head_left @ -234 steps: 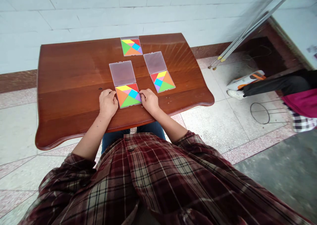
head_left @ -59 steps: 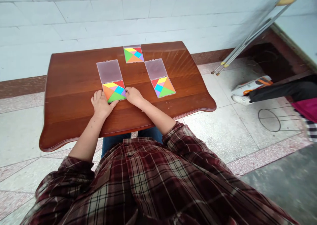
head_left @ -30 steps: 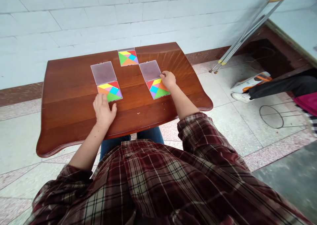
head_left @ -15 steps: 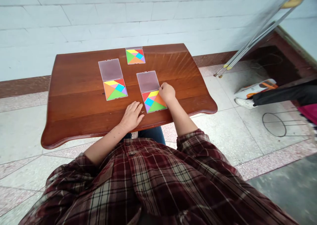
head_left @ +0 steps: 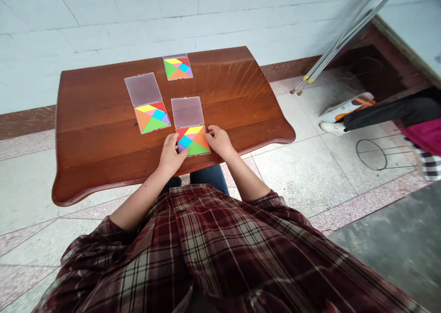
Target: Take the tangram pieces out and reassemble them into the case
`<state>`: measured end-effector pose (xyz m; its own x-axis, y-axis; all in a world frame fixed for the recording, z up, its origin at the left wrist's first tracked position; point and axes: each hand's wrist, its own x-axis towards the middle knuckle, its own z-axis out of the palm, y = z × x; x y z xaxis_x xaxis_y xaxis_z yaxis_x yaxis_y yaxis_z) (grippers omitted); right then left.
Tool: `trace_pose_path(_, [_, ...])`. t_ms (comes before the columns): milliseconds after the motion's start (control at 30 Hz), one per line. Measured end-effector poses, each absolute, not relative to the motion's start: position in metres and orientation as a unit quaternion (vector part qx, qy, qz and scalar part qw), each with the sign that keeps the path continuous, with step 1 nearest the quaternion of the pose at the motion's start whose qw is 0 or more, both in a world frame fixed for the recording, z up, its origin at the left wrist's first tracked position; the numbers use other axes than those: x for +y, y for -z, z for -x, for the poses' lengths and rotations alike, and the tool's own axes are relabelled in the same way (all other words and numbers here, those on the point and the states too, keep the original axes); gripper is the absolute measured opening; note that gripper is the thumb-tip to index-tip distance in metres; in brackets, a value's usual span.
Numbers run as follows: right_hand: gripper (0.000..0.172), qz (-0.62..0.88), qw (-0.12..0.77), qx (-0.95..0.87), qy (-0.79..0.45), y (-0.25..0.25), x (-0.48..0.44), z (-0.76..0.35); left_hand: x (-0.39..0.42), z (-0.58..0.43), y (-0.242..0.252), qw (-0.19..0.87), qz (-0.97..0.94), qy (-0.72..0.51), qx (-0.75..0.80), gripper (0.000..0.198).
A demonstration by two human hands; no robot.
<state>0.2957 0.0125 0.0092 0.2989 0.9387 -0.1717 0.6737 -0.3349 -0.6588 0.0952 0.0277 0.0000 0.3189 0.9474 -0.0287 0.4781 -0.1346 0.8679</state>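
Observation:
The nearest tangram case (head_left: 188, 112) lies unfolded on the table, its clear lid flat behind a tray of coloured pieces. My left hand (head_left: 171, 156) grips the tray's left side, thumb on its lower left corner. At the opposite edge, my right hand (head_left: 220, 142) holds the tray with bent fingers. The tray is filled with red, yellow, pink, orange, blue, purple and green tangram pieces (head_left: 197, 148); my left fingers partly cover the left ones. A second unfolded tangram case (head_left: 143, 89) rests to the left, also filled. Farther back sits a third filled tangram case (head_left: 177, 68).
The brown wooden table (head_left: 93, 133) has a curved front edge and stands near a white tiled wall (head_left: 144, 25). On the right, crutches (head_left: 330, 51) lean, and another person's leg (head_left: 375, 113) stretches out near a wire frame (head_left: 371, 154).
My left hand has moved from the tabletop onto the near case's left side. The case has shifted left and straightened slightly. My right fingers have slid along its right edge. The view has shifted.

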Motion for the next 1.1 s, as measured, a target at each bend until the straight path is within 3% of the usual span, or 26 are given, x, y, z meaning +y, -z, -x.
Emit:
trace_pose_path(133, [0.041, 0.762, 0.269, -0.505, -0.303, -0.005, 0.012, -0.294, 0.037, -0.106, -0.005, 0.528, -0.565, -0.354, 0.525, 0.036])
trace_pose_path(267, [0.035, 0.742, 0.275, -0.520, -0.322, -0.008, 0.011, -0.293, 0.046, -0.117, -0.012, 0.615, -0.461, -0.378, 0.517, 0.031])
trace_pose_path(367, [0.029, 0.738, 0.255, -0.560, -0.278, -0.013, 0.011, -0.292, 0.051, -0.120, -0.017, 0.670, -0.386, -0.379, 0.507, 0.027])
trace_pose_path(467, [0.034, 0.737, 0.242, -0.598, -0.201, -0.017, 0.016, -0.287, 0.051, -0.117, -0.019, 0.718, -0.346, -0.369, 0.477, 0.030])
trace_pose_path(733, [0.033, 0.690, 0.126, -0.683, -0.206, -0.032, 0.042, -0.278, 0.047, -0.116, -0.010, 0.718, -0.354, -0.410, 0.437, 0.034])
trace_pose_path(1100, [0.037, 0.658, 0.061, -0.720, -0.211, -0.043, 0.056, -0.282, 0.047, -0.116, 0.004, 0.711, -0.372, -0.428, 0.416, 0.036])
